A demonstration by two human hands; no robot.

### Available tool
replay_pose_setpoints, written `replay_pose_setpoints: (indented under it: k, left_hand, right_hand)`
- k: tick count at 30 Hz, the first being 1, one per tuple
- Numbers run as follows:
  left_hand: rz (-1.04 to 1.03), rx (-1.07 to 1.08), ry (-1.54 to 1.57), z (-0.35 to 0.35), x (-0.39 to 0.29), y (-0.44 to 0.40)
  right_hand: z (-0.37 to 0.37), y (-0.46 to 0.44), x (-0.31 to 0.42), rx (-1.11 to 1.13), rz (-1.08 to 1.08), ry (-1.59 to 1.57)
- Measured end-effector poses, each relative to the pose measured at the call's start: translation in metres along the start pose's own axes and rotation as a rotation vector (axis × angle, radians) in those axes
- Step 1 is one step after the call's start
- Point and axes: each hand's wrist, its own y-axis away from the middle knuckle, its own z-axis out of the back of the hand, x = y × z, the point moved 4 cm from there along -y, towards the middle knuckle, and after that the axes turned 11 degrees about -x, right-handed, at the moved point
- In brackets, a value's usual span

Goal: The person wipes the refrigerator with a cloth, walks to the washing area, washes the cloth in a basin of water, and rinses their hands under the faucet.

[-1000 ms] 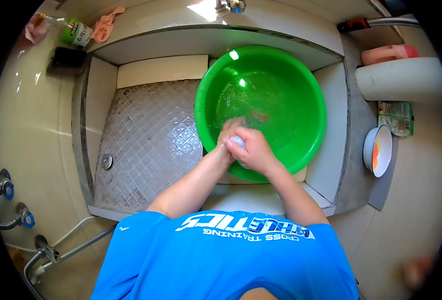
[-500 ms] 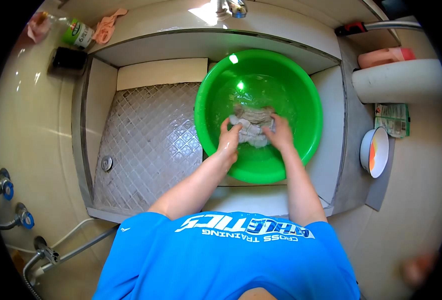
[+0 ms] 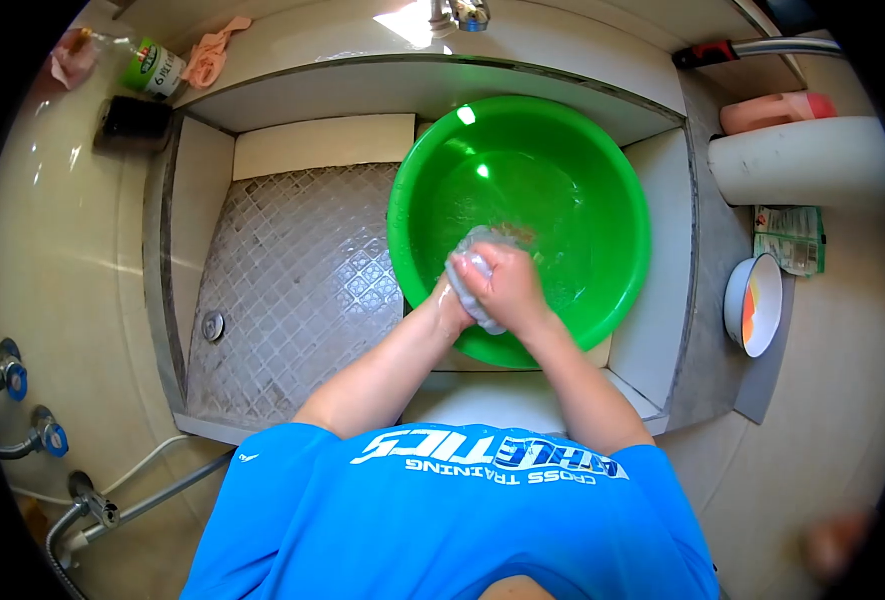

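A wet, pale grey cloth [image 3: 485,240] is bunched between my two hands, over the near left part of a green basin [image 3: 631,250]. My right hand [image 3: 511,284] is closed over the bundle from the right, knuckles up. On the other side, my left hand [image 3: 453,302] grips it from the left and below, its fingers mostly hidden behind the cloth. Shallow water [image 3: 563,215] shows in the bottom of the basin.
The basin stands in a tiled sink [image 3: 293,270] with a drain [image 3: 213,325] at left. A faucet [image 3: 471,14] is above. On the right ledge are a white bowl [image 3: 760,318], a green packet [image 3: 791,240] and a pink bottle [image 3: 778,112]. Valves [image 3: 51,437] line the left wall.
The cloth was spread out low in the basin with a hand on each side. Now it is gathered into a tight bundle, nearer to me, with my hands together around it.
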Motion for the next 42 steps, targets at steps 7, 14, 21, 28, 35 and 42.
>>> replay_pose_setpoints:
  k: [7, 14, 21, 28, 35, 42]
  left_hand:
    - [-0.042, -0.167, -0.322, -0.005, 0.007, 0.0]
    - [-0.175, -0.593, -0.69, 0.008, -0.011, 0.011]
    - [-0.124, -0.512, -0.418, 0.004, -0.011, 0.011]
    - [0.002, -0.022, -0.103, 0.02, 0.001, -0.012]
    - [-0.132, -0.278, -0.462, 0.005, 0.009, -0.003]
    - [-0.213, -0.603, -0.686, 0.02, -0.014, 0.001]
  right_hand:
    - [0.037, -0.009, -0.098, -0.16, -0.272, 0.443]
    - [0.051, 0.014, -0.148, -0.407, -0.382, 0.644]
    - [0.007, -0.001, -0.034, 0.169, -0.208, -0.094]
    - [0.003, 0.007, -0.007, 0.011, -0.139, 0.053]
    - [0.029, -0.007, -0.096, -0.122, -0.359, 0.324]
    - [0.054, 0.01, -0.154, -0.446, -0.281, 0.652]
